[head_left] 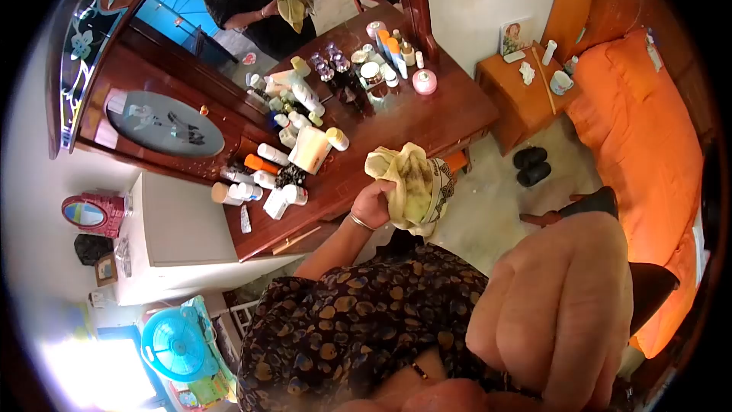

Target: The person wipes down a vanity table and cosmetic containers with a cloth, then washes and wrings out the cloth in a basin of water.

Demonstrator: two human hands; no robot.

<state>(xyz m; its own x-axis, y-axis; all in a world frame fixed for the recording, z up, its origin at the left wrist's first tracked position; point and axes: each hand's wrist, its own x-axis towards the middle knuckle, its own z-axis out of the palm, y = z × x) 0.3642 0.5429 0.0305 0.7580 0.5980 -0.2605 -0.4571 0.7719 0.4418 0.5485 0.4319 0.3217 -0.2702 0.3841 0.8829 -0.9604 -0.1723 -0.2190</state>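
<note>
My left hand [372,204] is closed on one edge of a crumpled, pale yellow cloth [415,191]. Dark smudges mark the cloth, and a black patterned border runs along one side. It hangs in the air in front of the dressing table [412,126], whose wooden top carries many bottles and jars. Very close to the camera, my right hand [557,309] is large in view with its fingers folded together. Whatever those fingers may hold is hidden.
Bottles and boxes crowd the tabletop below a mirror [328,0] that reflects the cloth. To the right stand a bedside table [526,88] with a cup [561,82] and a bed with an orange cover [640,152]. Black slippers [532,166] lie on the floor.
</note>
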